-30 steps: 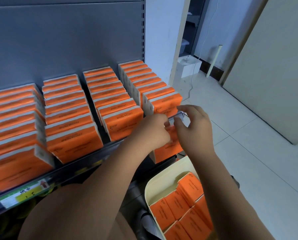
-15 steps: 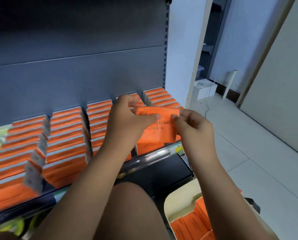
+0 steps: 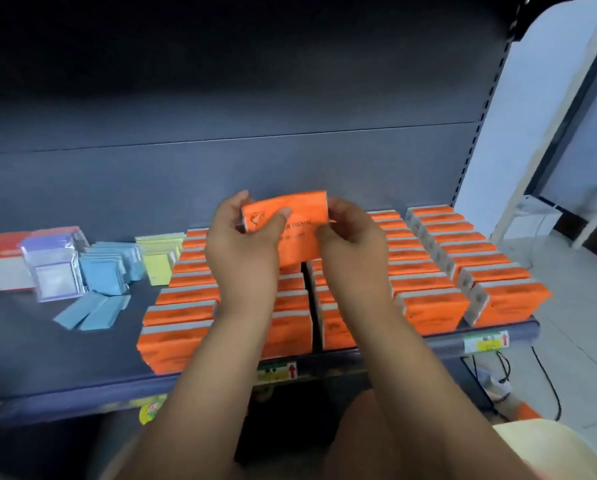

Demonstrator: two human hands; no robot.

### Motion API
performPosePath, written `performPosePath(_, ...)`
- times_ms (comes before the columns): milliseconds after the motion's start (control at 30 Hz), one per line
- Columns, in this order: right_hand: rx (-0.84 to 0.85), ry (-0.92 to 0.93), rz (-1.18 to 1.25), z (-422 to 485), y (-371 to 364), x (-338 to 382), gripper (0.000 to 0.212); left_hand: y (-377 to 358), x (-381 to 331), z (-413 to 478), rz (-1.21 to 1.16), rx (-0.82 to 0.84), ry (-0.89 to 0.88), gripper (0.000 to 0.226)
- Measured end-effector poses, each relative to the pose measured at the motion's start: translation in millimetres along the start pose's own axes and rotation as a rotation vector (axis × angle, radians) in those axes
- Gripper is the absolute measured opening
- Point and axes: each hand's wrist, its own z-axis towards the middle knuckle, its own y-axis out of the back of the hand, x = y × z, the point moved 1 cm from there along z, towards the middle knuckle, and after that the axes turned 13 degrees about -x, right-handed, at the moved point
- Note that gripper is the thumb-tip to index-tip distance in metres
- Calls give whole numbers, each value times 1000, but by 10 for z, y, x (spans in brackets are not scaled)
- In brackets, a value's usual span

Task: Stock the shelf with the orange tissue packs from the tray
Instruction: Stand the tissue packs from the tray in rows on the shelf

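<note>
left hand (image 3: 243, 249) + right hand (image 3: 350, 242) grip orange tissue pack (image 3: 295, 226) | above stocked shelf (image 3: 65, 341) rows

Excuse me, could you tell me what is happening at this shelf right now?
A person is stocking the shelf bare-handed. The left grip and right grip hold one orange tissue pack by its ends, above the rows of orange packs already on the shelf; it is not yet set down. Blue packets lie further left, and a corner of the cream tray shows lower right.

Single head-worn wide-angle view, facing forward and slightly down, close before the shelf (image 3: 54, 348)
</note>
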Motion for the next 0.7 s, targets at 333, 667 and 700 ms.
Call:
performPosePath(333,197,-75,-53,151,-1194,-55,41,342,52,1347,188,150,103,15)
performPosePath(667,349,-166,-207,421,-1901,-275,24,343,459,2121,275,302,401,62)
performPosePath(700,353,-162,-222,433,-1954,-299,21,329,510,2158,276,316,410,61)
